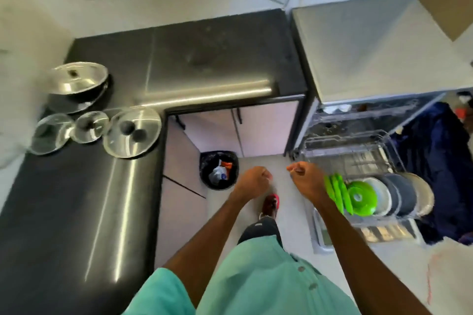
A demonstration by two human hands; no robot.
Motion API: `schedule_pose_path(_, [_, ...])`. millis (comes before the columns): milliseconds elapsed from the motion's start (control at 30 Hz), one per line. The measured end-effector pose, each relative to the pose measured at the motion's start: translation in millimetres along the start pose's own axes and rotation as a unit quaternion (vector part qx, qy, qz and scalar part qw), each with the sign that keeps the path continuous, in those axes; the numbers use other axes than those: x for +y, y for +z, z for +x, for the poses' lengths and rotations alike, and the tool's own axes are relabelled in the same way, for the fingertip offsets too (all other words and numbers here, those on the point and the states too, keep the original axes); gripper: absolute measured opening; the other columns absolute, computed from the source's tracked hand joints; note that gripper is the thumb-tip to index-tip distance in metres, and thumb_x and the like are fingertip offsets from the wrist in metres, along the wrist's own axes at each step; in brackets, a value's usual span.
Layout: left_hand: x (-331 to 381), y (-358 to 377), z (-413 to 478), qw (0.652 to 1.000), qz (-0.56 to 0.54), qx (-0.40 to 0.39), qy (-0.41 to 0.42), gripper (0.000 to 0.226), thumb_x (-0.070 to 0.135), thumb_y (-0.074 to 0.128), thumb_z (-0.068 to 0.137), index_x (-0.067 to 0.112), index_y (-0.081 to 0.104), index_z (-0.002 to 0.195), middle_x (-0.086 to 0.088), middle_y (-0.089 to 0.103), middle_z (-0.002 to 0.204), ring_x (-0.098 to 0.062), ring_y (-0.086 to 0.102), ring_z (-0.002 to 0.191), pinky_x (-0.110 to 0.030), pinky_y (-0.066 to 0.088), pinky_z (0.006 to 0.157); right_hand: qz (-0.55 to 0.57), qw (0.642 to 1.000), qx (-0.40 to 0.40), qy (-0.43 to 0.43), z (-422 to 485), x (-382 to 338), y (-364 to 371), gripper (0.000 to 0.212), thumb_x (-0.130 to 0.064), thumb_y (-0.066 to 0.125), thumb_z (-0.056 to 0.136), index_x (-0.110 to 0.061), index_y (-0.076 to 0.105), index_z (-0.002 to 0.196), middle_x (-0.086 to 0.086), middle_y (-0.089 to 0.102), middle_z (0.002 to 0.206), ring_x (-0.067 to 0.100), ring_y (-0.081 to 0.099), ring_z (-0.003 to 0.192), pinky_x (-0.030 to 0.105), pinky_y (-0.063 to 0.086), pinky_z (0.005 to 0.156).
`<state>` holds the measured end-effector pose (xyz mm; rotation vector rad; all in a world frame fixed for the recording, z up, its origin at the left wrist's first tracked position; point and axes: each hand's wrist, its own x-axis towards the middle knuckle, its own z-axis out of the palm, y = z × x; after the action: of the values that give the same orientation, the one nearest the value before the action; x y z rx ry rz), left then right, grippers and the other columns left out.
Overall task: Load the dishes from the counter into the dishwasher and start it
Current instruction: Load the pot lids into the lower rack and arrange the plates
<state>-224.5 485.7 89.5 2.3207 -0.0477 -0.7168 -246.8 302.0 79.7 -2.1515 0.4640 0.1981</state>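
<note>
The dishwasher (363, 51) stands open at the right, its lower rack (345, 146) pulled out. In the rack's near end stand green plates (358, 195), a white plate and dark and cream plates (404, 194). On the black counter (76, 212) at the left lie three glass lids (133, 133) and a steel lidded pot (76, 82). My left hand (252, 180) and my right hand (305, 176) hang over the floor between counter and rack, both curled into loose fists with nothing in them.
A black bin (218, 172) with rubbish stands on the floor in the corner under the counter. Dark blue cloth (440, 161) lies right of the rack. My foot in a red shoe (270, 203) is on the pale floor below my hands.
</note>
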Motion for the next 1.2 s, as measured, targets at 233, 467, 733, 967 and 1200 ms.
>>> schedule_pose_path(233, [-38, -101, -26, 0.992, 0.001, 0.126, -0.002, 0.024, 0.019, 0.052, 0.087, 0.025, 0.075, 0.093, 0.001, 0.076, 0.097, -0.018, 0.068, 0.082, -0.032, 0.056, 0.079, 0.003, 0.993, -0.068, -0.101, -1, -98, 54, 0.013, -0.012, 0.068, 0.088, -0.021, 0.078, 0.091, -0.008, 0.075, 0.086, 0.012, 0.069, 0.079, 0.029, 0.056, 0.08])
schedule_pose_path(467, [-89, -203, -30, 0.972, -0.012, 0.236, -0.004, 0.024, 0.022, 0.053, 0.086, 0.025, 0.073, 0.1, 0.007, 0.074, 0.103, -0.016, 0.069, 0.095, -0.035, 0.057, 0.087, -0.019, 0.979, -0.147, -0.144, 34, -182, 121, 0.022, -0.012, 0.071, 0.088, -0.033, 0.072, 0.082, -0.008, 0.076, 0.087, 0.01, 0.072, 0.08, 0.043, 0.061, 0.082])
schedule_pose_path(733, [-161, -306, -3, 0.938, -0.056, 0.339, -0.048, 0.02, 0.023, 0.058, 0.089, 0.026, 0.073, 0.101, 0.008, 0.075, 0.1, -0.013, 0.07, 0.094, -0.035, 0.057, 0.088, -0.016, 0.957, -0.197, -0.213, 77, -289, 198, 0.013, -0.014, 0.07, 0.089, -0.026, 0.076, 0.092, -0.01, 0.075, 0.086, 0.007, 0.071, 0.079, 0.039, 0.062, 0.077])
schedule_pose_path(967, [-192, -359, 31, 0.926, -0.088, 0.359, -0.074, 0.017, 0.026, 0.058, 0.083, 0.027, 0.073, 0.092, 0.009, 0.075, 0.093, -0.011, 0.069, 0.088, -0.033, 0.056, 0.084, 0.009, 0.954, -0.216, -0.207, 109, -338, 229, 0.015, -0.01, 0.071, 0.087, -0.022, 0.077, 0.09, -0.008, 0.076, 0.08, 0.008, 0.073, 0.078, 0.036, 0.061, 0.078])
schedule_pose_path(1200, [-219, -404, 71, 0.884, -0.211, 0.4, -0.119, 0.015, 0.013, 0.062, 0.081, 0.019, 0.074, 0.088, 0.005, 0.076, 0.087, -0.01, 0.07, 0.081, -0.025, 0.055, 0.079, 0.07, 0.944, -0.283, -0.154, 155, -384, 250, 0.018, -0.003, 0.065, 0.09, -0.018, 0.075, 0.094, 0.0, 0.078, 0.088, 0.022, 0.074, 0.083, 0.026, 0.057, 0.063])
